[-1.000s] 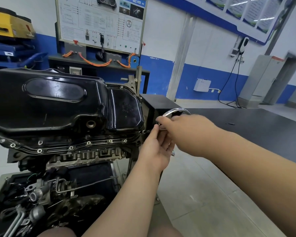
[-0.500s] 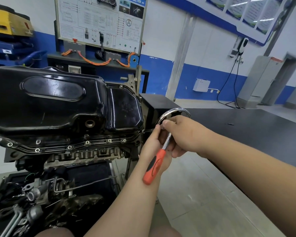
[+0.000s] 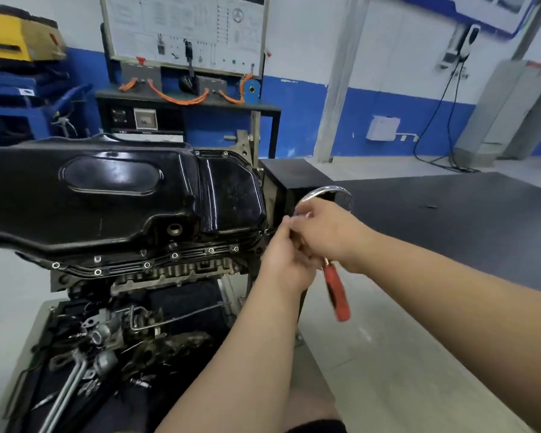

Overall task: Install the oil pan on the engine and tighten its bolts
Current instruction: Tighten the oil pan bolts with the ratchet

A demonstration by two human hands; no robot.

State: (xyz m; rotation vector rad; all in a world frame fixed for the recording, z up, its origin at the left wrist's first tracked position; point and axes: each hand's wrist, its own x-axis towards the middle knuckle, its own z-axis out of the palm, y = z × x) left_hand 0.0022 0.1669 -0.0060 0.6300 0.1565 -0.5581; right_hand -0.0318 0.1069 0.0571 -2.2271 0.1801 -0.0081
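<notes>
Oil pan [image 3: 107, 198]: black, seated atop the engine [image 3: 169, 273], at left.
Bolts [image 3: 175, 255]: along its near flange.
Right hand [image 3: 328, 232]: grips the ratchet [image 3: 337, 295] at the pan's right end, red handle hanging down.
Left hand [image 3: 286, 260]: against the right hand; grip blurred, cannot tell.

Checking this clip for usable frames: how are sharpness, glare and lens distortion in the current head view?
Head view: motion blur smears the red-handled ratchet and softens the right hand gripping it; white glare streaks cross the glossy oil pan; the wide-angle lens tilts the wall pillar; lighting is even, shadows soft.
</notes>
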